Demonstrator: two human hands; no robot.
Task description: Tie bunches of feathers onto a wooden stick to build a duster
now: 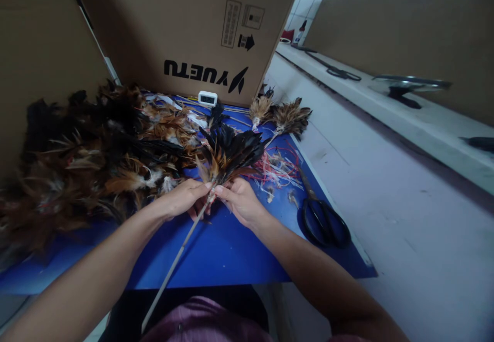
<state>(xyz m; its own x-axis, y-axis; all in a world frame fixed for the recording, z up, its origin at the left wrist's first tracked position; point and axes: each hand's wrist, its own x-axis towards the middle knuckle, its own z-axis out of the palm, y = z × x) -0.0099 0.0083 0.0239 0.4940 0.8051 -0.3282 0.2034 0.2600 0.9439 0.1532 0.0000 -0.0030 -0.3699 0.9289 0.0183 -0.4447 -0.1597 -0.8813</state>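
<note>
Over the middle of the blue table, a feather duster (pixel 235 151) with black and brown feathers points away from me. Its thin pale stick (pixel 173 266) slants down toward my lap. My left hand (pixel 189 197) pinches the base of the feathers where they meet the stick, the thumb on top. From the other side my right hand (pixel 240 199) presses its thumb and fingers on the same spot. A bit of reddish string shows by the fingers there. Most of the curled fingers are hidden beneath the feathers and stick.
A large heap of brown and black feathers (pixel 100 161) covers the left side. Black-handled scissors (pixel 324 223) lie at right, below red and white strings (pixel 276 169). Behind are two feathered sticks (pixel 289 117), a small white digital display (pixel 207 98) and a cardboard box (pixel 173 22).
</note>
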